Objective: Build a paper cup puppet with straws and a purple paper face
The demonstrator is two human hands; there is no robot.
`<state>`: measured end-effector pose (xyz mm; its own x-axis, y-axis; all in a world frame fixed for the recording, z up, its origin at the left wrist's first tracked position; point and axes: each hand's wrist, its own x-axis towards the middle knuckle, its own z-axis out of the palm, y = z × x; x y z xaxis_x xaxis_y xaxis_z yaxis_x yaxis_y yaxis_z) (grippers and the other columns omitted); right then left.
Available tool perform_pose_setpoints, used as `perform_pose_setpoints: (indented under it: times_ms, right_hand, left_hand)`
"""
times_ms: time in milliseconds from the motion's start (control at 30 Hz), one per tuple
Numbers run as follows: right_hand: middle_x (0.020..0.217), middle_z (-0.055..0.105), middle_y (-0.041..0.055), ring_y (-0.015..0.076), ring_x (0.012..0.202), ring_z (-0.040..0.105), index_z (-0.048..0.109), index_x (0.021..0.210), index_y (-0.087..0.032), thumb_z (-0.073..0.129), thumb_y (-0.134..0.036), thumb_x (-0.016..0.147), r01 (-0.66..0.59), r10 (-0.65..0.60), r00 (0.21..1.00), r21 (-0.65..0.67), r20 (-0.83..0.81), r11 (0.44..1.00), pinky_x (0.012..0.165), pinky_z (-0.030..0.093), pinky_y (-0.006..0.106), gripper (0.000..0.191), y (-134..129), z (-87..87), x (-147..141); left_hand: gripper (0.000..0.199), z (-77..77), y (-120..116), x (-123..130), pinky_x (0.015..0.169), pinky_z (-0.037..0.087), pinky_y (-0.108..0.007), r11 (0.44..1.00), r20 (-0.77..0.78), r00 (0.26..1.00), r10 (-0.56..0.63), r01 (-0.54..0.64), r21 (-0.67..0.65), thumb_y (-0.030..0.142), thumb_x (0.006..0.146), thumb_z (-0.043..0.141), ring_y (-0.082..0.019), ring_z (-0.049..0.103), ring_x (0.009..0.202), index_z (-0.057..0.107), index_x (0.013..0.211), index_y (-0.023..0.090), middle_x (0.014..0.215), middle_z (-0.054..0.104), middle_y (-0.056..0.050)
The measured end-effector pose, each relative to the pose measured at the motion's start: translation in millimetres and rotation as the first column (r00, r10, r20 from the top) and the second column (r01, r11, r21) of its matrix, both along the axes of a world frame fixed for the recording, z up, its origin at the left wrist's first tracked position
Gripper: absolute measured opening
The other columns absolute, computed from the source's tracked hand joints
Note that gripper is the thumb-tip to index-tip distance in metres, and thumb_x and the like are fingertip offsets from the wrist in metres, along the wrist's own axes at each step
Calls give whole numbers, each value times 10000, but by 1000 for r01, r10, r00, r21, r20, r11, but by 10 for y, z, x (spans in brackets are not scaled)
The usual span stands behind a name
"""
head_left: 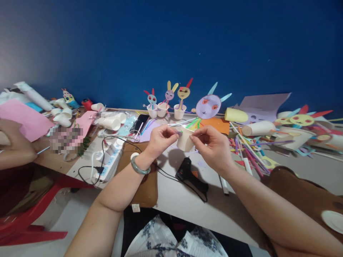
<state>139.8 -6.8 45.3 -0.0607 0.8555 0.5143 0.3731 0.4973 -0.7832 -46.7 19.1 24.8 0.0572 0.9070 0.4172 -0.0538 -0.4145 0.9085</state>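
A white paper cup (185, 141) is held up over the table between my two hands. My right hand (214, 146) pinches the cup's right side near the rim. My left hand (164, 139) is closed at the left rim, its thumb and finger pressed together; a small coloured bit shows at the tips, too small to name. Green and yellow strips (195, 123) rise from the cup. Above them stands a round purple paper rabbit face (208, 107) with light blue ears and orange eyes. Below the cup, a black glue gun (190, 176) lies on the table.
Three finished paper rabbits in white cups (179, 112) stand by the blue wall. A power strip (111, 162) with cables lies left, near a brown pouch (139, 182). Coloured sticks (250, 153) and cardboard tubes (258, 127) clutter the right. Another person's arm (16, 142) is far left.
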Motion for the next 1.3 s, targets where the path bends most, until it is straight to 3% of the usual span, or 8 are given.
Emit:
perform_pose_setpoints:
  times_ms: [333,667,967,1300]
  right_hand:
    - [687,656,6,167,573,600,602,797,-243,691,-254,839,0,0,1000,-1,-8,1000,557,484,322,99,-26,-7,-14]
    - [694,656,13,163,579,600,618,798,-245,688,-288,854,17,-17,1000,31,15,999,526,476,308,99,-33,-18,-25]
    - [706,667,10,157,573,595,616,799,-238,666,-220,842,17,-20,999,62,43,998,556,478,314,68,-22,-27,-22]
    - [699,665,10,147,563,589,609,794,-234,658,-218,847,21,-24,999,62,39,998,539,462,299,74,1,-41,-24]
  left_hand:
    - [323,-1,6,-3,611,481,-205,999,16,1000,20,-19,-45,296,685,862,-76,607,645,577,774,173,716,652,26]
    - [356,5,-1,-23,642,507,-220,993,29,1000,-7,10,-117,289,692,864,-107,658,703,566,857,185,745,661,15]
    - [302,16,-10,-24,663,527,-221,996,15,1000,0,1,-88,217,694,833,-113,679,724,593,874,183,760,677,13]
    - [287,-52,45,-13,753,554,-257,995,56,997,-56,61,-84,257,708,853,-113,668,787,662,899,162,874,695,-27]
